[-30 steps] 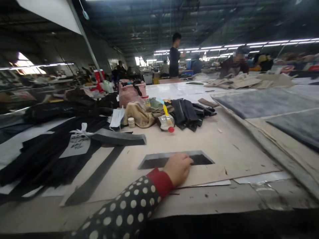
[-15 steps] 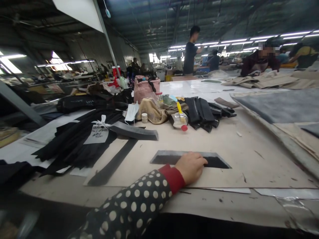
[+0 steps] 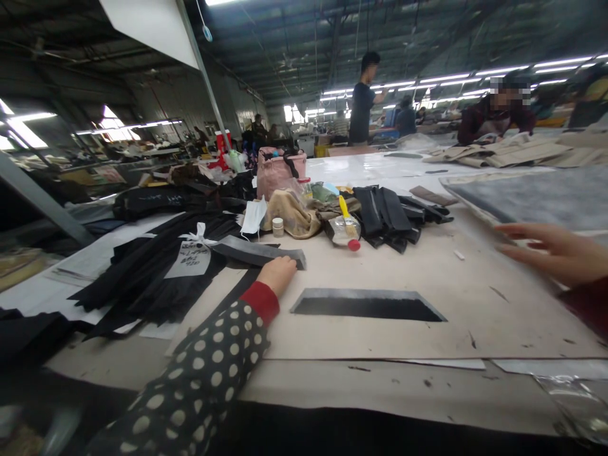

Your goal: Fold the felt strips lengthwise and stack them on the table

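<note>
My left hand (image 3: 278, 275), in a red cuff and dotted sleeve, is at the near edge of a stack of dark grey-edged strips (image 3: 251, 249). Its fingers are bent down together, and whether they grip a strip is hidden. A long black strip runs partly under that forearm. Flat on the pale board (image 3: 361, 342) lies a black trapezoid piece with a grey border (image 3: 368, 305), untouched. My right hand (image 3: 551, 250) is raised at the right edge, fingers apart, holding nothing, slightly blurred.
Black cloth pieces (image 3: 142, 278) with a tag (image 3: 188, 260) lie left. Behind the board are a small jar (image 3: 278, 227), a yellow-handled brush (image 3: 343, 206), a pink bag (image 3: 280, 172) and folded black pieces (image 3: 389, 209). A person (image 3: 496, 117) leans over cloth at back right.
My left hand has left the black trapezoid piece and moved left and back to the grey-edged strips. My right hand has come into view at the right. The trapezoid stays flat on the board.
</note>
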Demonstrator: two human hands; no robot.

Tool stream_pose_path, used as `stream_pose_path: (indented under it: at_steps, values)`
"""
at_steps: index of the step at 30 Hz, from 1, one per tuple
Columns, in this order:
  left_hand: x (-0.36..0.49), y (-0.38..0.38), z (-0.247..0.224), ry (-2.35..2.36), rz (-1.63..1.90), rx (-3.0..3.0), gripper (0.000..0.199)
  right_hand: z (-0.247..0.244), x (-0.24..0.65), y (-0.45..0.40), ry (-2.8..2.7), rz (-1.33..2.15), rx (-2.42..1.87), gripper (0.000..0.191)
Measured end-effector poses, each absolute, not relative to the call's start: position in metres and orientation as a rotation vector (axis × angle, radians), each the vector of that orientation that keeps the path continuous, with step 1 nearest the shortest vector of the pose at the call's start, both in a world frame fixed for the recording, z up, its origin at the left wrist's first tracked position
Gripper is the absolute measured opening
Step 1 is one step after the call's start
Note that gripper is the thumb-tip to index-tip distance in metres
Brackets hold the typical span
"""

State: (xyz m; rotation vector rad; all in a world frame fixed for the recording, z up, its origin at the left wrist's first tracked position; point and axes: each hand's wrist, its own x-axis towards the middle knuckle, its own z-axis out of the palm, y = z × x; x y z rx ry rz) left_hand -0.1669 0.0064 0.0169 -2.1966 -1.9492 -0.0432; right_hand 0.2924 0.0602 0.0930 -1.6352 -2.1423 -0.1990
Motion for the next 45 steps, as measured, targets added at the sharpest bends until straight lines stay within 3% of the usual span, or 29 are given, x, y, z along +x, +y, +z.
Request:
stream_pose_path:
  at_steps: [2, 10, 16, 21, 23, 28, 35, 41, 45]
  values:
    - [-0.167, 0.008, 0.011, -1.942, -0.074, -2.199, 0.024, 0.096, 0.246, 0.069, -2.282, -0.01, -1.467, 0.035]
    - [-0.183, 0.01, 0.007, -1.944, -0.284, -2.298, 0.027, 0.084, 0.069, 0.042, -2.916, 0.163, -0.768, 0.03]
    - [-0.182, 0.006, 0.004, -2.015, -0.566, -2.397, 0.029, 0.052, -0.006, 0.041, -3.356, -0.097, -0.971, 0.035]
    - [-0.182, 0.006, 0.006, -1.918, -0.613, -2.488, 0.029, 0.045, -0.013, 0.046, -3.235, -0.035, -1.005, 0.051]
    - [-0.181, 0.007, 0.005, -1.895, -0.617, -2.483, 0.022, 0.045, -0.01, 0.048, -3.191, -0.019, -1.005, 0.049]
    - [-0.175, 0.01, 0.002, -1.903, -0.617, -2.493, 0.026, 0.044, -0.006, 0.044, -3.189, -0.047, -0.848, 0.034]
    - [-0.17, 0.009, 0.001, -1.974, -0.588, -2.418, 0.024, 0.046, -0.018, 0.034, -3.13, -0.144, -1.069, 0.036]
    - [-0.169, 0.011, -0.001, -2.043, -0.617, -2.348, 0.025, 0.043, -0.022, 0.034, -3.102, -0.255, -0.932, 0.038]
    - [-0.169, 0.013, -0.004, -2.066, -0.648, -2.335, 0.023, 0.039, -0.027, 0.035, -3.105, -0.239, -1.133, 0.034]
